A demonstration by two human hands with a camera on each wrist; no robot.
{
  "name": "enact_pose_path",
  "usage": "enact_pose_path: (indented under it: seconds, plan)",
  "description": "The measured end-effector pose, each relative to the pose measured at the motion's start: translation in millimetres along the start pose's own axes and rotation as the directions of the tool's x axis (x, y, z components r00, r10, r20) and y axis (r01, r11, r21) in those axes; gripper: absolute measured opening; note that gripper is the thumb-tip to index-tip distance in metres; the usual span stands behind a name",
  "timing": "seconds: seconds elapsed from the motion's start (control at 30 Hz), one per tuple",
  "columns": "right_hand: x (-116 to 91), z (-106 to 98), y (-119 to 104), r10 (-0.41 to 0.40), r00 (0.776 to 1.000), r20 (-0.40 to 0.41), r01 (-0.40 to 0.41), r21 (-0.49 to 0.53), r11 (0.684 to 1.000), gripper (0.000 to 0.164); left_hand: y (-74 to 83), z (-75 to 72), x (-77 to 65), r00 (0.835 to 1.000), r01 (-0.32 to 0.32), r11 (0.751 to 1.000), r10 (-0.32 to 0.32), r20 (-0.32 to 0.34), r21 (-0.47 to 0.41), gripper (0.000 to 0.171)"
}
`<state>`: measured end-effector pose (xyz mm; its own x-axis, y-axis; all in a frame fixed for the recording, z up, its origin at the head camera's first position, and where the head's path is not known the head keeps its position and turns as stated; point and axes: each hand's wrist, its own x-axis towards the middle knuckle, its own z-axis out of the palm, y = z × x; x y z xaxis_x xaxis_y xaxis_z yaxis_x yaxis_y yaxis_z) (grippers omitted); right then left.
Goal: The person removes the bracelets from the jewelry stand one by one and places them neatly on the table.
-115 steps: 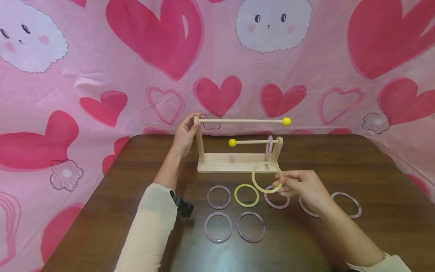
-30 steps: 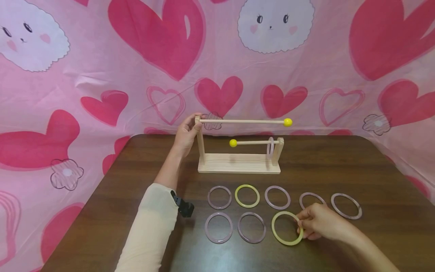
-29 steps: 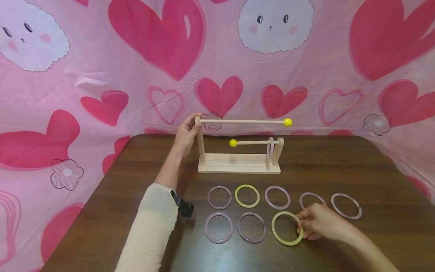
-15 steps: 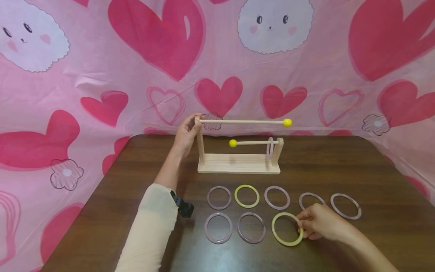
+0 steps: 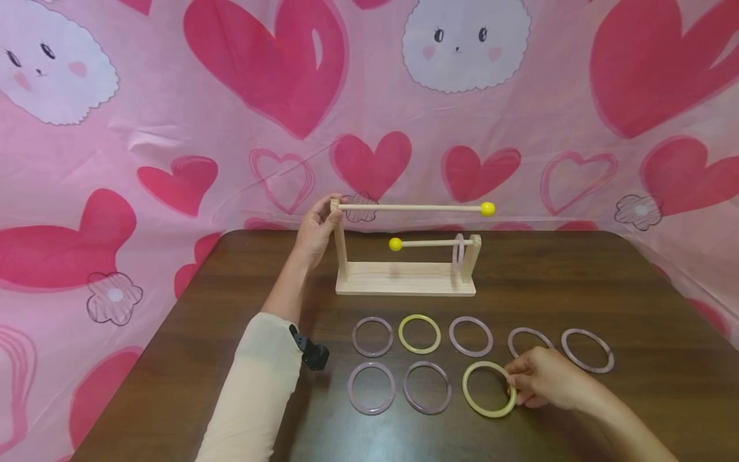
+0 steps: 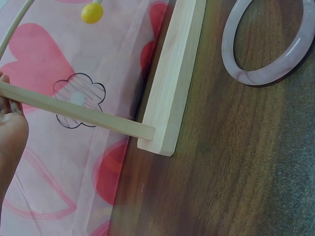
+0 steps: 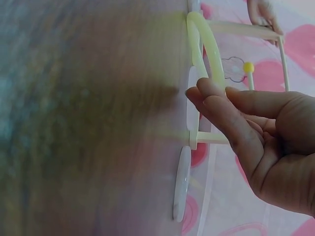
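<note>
My left hand [image 5: 314, 232] grips the top of the tall left post of a wooden stand [image 5: 404, 280]; the left wrist view shows its fingers behind the post [image 6: 74, 111]. The stand carries two horizontal rods with yellow ball ends, and one pale purple bangle [image 5: 458, 251] hangs on the lower rod beside the short right post. My right hand [image 5: 545, 378] pinches the right edge of a yellow bangle [image 5: 465, 391], low at the table. In the right wrist view, this yellow bangle [image 7: 212, 51] leans at an angle beyond the fingertips.
Left of the held bangle lie two purple bangles [image 5: 450, 389]. Behind them is a row with a second yellow bangle [image 5: 401, 333] and several purple ones, one partly covered by my right hand. A pink heart-patterned cloth [image 5: 369, 77] hangs behind the brown table [image 5: 577, 276].
Since the earliest frame, my right hand has brought the yellow bangle from before the stand down to the front row, rightward. Over the last second it has barely moved. My left hand stays put.
</note>
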<state>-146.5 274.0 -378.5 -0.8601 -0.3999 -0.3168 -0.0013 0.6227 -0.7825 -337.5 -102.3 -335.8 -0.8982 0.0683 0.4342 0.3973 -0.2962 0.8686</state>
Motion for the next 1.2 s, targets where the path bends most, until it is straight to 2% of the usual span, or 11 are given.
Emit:
enact_pose_path:
  seconds: [0.1, 0.3, 0.57, 0.83, 0.9, 1.1, 1.2]
  plan:
    - [-0.6, -0.5, 0.8, -0.003, 1.000, 0.009, 0.003, 0.005, 1.000, 0.026, 0.3, -0.1, -0.3, 1.000, -0.005, 1.000, 0.005, 0.000, -0.006, 0.023]
    - [-0.9, 1.2, 1.9, -0.007, 1.000, 0.017, 0.007, 0.017, 1.000, 0.027, 0.0, -0.9, -1.1, 1.000, -0.006, 1.000, 0.006, 0.013, -0.007, 0.024]
    - [-1.5, 0.6, 0.8, -0.011, 1.000, 0.014, 0.011, 0.004, 1.000, 0.025, 0.2, -0.1, 1.4, 1.000, -0.004, 1.000, 0.004, 0.021, 0.020, 0.051]
    - [-2.2, 0.2, 0.6, -0.006, 1.000, 0.021, 0.006, 0.006, 1.000, 0.025, 1.6, 1.2, 1.4, 1.000, -0.014, 1.000, 0.013, 0.023, 0.016, 0.052]
    - [-2.1, 0.4, 0.5, -0.003, 1.000, 0.024, 0.003, 0.008, 1.000, 0.025, 1.6, 0.9, 0.9, 1.000, -0.014, 1.000, 0.014, 0.023, 0.012, 0.049]
    - [-2.4, 1.5, 0.7, 0.005, 1.000, 0.018, -0.005, 0.006, 1.000, 0.026, -0.1, -1.1, 0.0, 1.000, -0.017, 1.000, 0.017, 0.024, 0.003, 0.027]
    - [-2.4, 1.6, 1.3, 0.000, 1.000, 0.001, 0.000, 0.000, 1.000, 0.028, -1.2, -1.8, -0.2, 1.000, -0.021, 1.000, 0.021, 0.017, 0.007, 0.027]
